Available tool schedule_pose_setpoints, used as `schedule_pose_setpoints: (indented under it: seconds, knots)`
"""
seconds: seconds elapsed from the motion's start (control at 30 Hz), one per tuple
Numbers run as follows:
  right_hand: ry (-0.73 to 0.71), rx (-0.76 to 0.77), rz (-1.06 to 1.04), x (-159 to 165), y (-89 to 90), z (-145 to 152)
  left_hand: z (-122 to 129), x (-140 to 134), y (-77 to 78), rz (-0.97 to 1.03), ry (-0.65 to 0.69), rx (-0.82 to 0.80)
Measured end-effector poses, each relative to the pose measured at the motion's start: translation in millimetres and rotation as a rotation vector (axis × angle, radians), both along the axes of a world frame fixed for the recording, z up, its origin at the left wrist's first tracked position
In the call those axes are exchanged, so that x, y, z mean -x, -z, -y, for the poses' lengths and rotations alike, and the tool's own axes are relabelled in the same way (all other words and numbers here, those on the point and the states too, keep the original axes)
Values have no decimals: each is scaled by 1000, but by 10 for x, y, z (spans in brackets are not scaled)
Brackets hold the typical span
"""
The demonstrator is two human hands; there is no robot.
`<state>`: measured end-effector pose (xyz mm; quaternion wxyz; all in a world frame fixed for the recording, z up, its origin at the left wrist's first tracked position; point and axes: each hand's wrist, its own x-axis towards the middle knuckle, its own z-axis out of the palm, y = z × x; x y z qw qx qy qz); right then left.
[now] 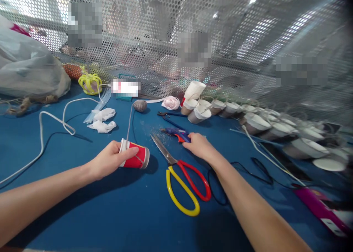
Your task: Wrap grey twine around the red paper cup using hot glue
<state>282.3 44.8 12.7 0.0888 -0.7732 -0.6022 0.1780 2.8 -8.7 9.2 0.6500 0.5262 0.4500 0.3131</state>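
My left hand [109,158] is closed around a red paper cup [140,157] lying on its side, thumb along its wall. A strand of grey yarn runs from the cup back to a small yarn ball [140,105]. My right hand [199,145] grips the rear of a blue hot glue gun [174,131] with an orange trigger, its nozzle pointing left. Between my hands lie large scissors [176,162], one handle yellow and one red, blades partly apart. Just behind the glue gun are blue-handled pliers [172,114].
Several yarn-wrapped cups [256,124] line the right side, beside a purple box [317,204]. A white cable [41,134] curves across the left. Crumpled white plastic [103,120], a pink ribbon roll [170,103] and a yellow woven item [90,83] sit farther back, before a perforated metal screen [154,35].
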Motion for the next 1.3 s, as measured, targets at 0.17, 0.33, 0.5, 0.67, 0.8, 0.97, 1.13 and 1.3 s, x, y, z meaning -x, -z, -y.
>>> schedule_pose_setpoints:
  seconds: [0.17,0.33,0.5,0.67,0.8,0.97,1.13,1.3]
  knots:
    - [57,-135,-264,94,-103,167,-22,9,19,-33,18,0]
    - [-68,-131,-597,200,-353,537,-46,22,60,-87,44,-7]
    - [-175,-96,-704,385,-382,887,-42,31,13,-203,73,-53]
    - [-258,-39,-441,428,-343,1064,-48,45,-70,-338,110,-127]
    - [-501,-183,-272,432,-323,1094,-54,44,-96,-346,115,-120]
    - [-504,-206,-297,463,-292,1103,-63,45,-74,-337,106,-109]
    - [-577,-255,-292,446,-263,1129,-69,49,-35,-325,90,-104]
    - [-604,-273,-263,502,-328,1121,-67,34,-32,-308,67,-98]
